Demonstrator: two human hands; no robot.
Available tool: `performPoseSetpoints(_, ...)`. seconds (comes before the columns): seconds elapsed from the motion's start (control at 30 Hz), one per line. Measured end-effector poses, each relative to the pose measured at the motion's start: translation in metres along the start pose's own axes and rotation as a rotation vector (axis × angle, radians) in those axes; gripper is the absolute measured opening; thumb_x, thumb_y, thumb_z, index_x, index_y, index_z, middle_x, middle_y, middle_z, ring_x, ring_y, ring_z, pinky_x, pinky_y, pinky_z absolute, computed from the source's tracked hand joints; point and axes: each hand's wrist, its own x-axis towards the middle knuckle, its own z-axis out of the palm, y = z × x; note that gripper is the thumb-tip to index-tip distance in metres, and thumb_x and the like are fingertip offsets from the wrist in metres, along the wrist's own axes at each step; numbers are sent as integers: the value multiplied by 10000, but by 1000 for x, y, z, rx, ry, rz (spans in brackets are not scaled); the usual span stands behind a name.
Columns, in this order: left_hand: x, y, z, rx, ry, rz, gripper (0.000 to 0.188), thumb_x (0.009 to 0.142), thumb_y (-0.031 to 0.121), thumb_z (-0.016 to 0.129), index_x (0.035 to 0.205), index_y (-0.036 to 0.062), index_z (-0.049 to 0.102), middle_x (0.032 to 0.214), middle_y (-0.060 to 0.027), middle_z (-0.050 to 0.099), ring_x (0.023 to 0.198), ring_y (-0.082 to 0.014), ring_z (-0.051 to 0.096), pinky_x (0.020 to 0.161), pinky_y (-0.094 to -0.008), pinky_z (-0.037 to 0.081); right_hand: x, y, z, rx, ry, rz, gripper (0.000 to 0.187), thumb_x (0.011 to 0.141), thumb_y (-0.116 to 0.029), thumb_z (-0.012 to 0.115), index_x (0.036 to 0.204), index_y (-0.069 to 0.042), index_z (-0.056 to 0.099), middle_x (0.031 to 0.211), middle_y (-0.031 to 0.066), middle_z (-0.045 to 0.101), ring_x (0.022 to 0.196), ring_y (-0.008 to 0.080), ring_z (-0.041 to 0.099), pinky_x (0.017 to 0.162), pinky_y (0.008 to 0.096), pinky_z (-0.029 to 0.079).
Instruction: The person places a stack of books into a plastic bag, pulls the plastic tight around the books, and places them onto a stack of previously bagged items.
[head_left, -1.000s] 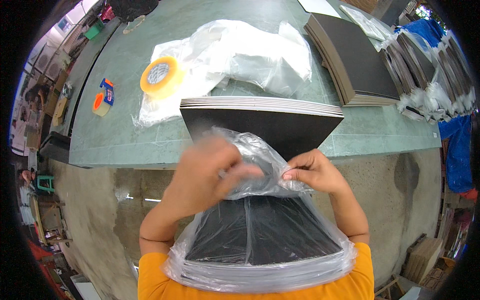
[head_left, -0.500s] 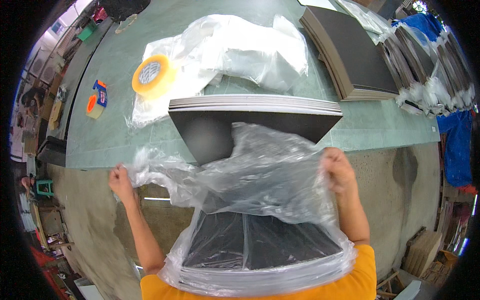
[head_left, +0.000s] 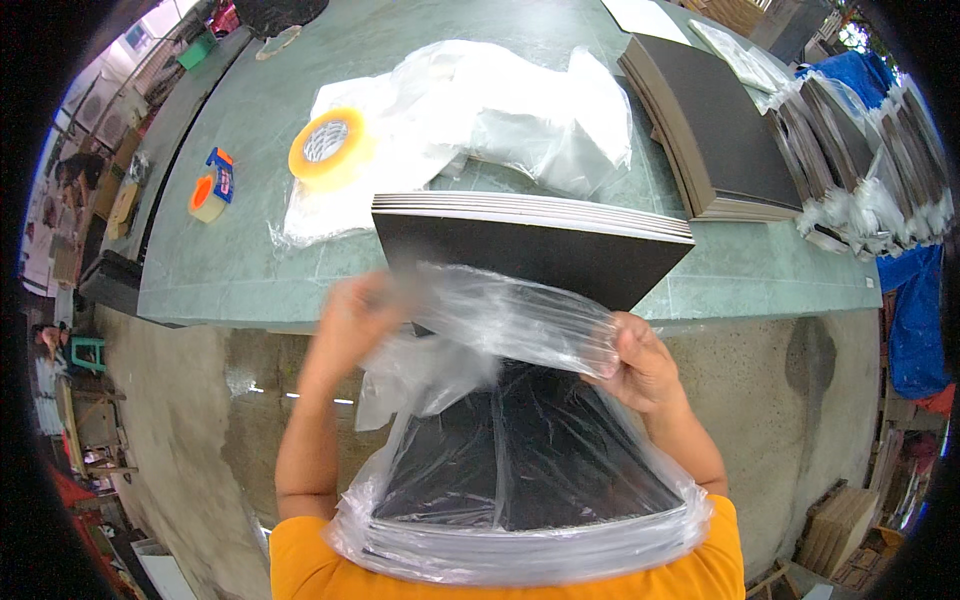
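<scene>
A stack of black boards in a clear plastic bag (head_left: 530, 555) rests against my body, the bag's loose mouth drawn up toward the table. My right hand (head_left: 642, 365) pinches the bag's gathered edge at the right. Closed around the other end of the plastic is my left hand (head_left: 355, 330), its fingertips blurred by motion. Between them the film is stretched into a narrow pleated band, with a loose flap drooping below my left hand. Just beyond, an unwrapped stack of black boards with white edges (head_left: 530, 240) stands at the table's near edge, partly hidden by the plastic.
On the green table (head_left: 230, 270) lie clear plastic bags (head_left: 440, 100), a large tape roll (head_left: 328, 150) and a tape dispenser (head_left: 213, 188). A thick stack of black boards (head_left: 715, 130) is at the right, beside bagged bundles (head_left: 850, 160). Concrete floor (head_left: 760, 420) shows below.
My left hand has swept right and inward, closer to my right hand. My right hand has come slightly lower and left. The spread plastic is now bunched into a band.
</scene>
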Motion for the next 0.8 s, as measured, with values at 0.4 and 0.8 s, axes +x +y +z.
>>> performPoseSetpoints(0.4, -22, 69, 50, -259, -416, 299, 158, 762, 158, 602, 818, 22, 544, 643, -102, 554, 555, -191, 554, 487, -311, 412, 18, -31, 70, -1063, -119, -648, 230, 689, -158, 659, 859, -26, 579, 1068, 168, 491, 1004, 243, 488, 841, 362, 394)
performPoseSetpoints(0.8, 3, 60, 16, -371, -985, 427, 90, 790, 81, 544, 814, 13, 599, 731, -53, 602, 660, -120, 545, 609, -258, 442, 17, -30, 46, -620, -614, 100, 256, 841, -224, 502, 916, 13, 563, 820, 105, 594, 738, 226, 556, 701, 310, 439)
